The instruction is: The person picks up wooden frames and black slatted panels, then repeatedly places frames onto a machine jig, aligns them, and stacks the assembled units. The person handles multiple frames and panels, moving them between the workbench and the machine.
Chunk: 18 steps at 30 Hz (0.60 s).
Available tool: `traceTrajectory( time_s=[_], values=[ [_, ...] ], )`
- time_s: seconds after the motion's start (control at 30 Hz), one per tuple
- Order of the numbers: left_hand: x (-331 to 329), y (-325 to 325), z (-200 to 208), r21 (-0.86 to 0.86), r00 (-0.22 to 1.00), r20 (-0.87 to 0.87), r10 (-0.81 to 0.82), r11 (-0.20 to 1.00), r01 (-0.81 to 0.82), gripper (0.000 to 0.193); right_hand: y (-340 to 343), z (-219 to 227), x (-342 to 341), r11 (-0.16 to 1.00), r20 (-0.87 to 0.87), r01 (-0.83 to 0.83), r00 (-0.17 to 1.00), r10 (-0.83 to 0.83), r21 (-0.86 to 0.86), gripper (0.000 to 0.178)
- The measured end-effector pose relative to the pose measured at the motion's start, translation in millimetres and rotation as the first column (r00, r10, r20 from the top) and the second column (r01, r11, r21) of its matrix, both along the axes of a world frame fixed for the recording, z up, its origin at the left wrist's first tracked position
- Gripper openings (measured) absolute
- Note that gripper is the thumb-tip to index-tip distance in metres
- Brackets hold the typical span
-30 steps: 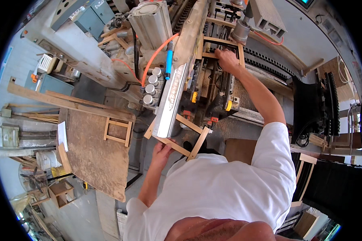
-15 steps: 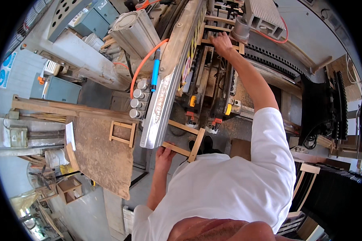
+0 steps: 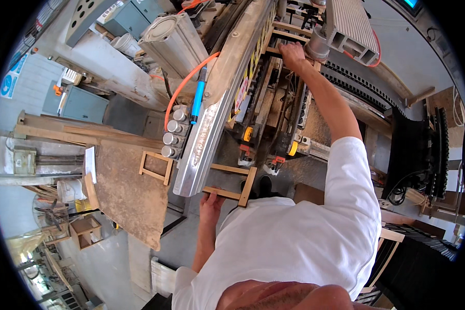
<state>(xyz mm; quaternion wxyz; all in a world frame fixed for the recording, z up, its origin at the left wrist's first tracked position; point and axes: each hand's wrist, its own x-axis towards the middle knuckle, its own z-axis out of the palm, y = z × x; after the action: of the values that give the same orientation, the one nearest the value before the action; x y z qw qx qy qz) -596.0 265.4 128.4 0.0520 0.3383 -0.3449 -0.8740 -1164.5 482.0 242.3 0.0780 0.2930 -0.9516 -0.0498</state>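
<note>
My left hand (image 3: 210, 207) is closed round the lower rail of a small wooden frame (image 3: 247, 187). That frame hangs low in front of my body, partly hidden behind the metal beam's end. Stretched far forward, my right hand (image 3: 293, 56) has its fingers curled down at a second wooden frame (image 3: 315, 65), which lies across the machine's rails beside a metal cylinder (image 3: 316, 47). The fingertips of that hand are partly hidden.
A long metal beam (image 3: 196, 155) with a blue pen (image 3: 198, 98) on it runs along my left. Beyond it, another wooden frame (image 3: 166, 173) lies on a dusty board (image 3: 129, 194). Clamps with yellow knobs (image 3: 293, 149) sit on the rails; black chain tracks (image 3: 367, 88) run to the right.
The whole view has shifted slightly. Both hands keep about the same places, the left at the small wooden frame and the right at the frame in the machine.
</note>
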Motion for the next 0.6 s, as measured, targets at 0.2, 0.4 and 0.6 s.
traceTrajectory(
  time_s=[0.2,0.4,0.6],
  values=[
    [-6,-3,-7,-0.066,0.998,0.039,0.040,0.997,-0.038,0.029,-5,-6,-33,0.997,-0.054,0.030,0.998,-0.027,0.066,0.026],
    [-15,-2,-10,-0.106,0.993,0.108,0.056,0.993,-0.045,0.028,-5,-7,-50,0.999,-0.021,0.025,0.999,-0.024,0.036,0.018],
    [-23,4,-18,-0.109,0.995,0.093,0.029,0.994,-0.018,0.028,-4,-4,-63,0.999,0.022,-0.006,1.000,0.005,0.049,0.015]
  ],
)
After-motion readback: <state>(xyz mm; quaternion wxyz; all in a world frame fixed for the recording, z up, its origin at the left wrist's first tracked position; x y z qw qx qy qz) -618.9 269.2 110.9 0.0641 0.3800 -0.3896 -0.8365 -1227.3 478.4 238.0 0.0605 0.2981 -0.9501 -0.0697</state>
